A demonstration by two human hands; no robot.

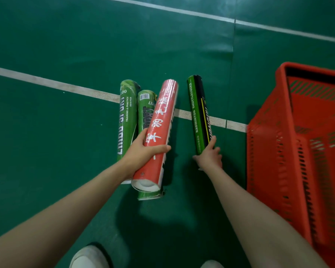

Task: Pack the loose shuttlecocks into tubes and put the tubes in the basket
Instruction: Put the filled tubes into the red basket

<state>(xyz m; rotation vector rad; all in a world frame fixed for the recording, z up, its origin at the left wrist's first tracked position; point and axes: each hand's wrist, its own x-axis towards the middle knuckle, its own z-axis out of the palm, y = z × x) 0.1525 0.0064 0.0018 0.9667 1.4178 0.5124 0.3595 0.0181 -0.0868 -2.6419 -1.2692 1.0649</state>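
Observation:
My left hand point(143, 151) grips a red shuttlecock tube point(161, 124) with white characters, held tilted just above the floor. Under and beside it lie two green tubes: one at the far left point(126, 115) and a second one point(145, 111) partly hidden by the red tube. To the right, my right hand point(209, 155) grips the near end of a green-and-black tube point(198, 111) that lies on the green court floor. The orange basket point(278, 151) stands at the right edge. No loose shuttlecocks are visible.
White court lines point(46, 82) cross the green floor behind the tubes. My two white shoes point(89, 258) show at the bottom edge. The basket's mesh walls rise close to my right forearm.

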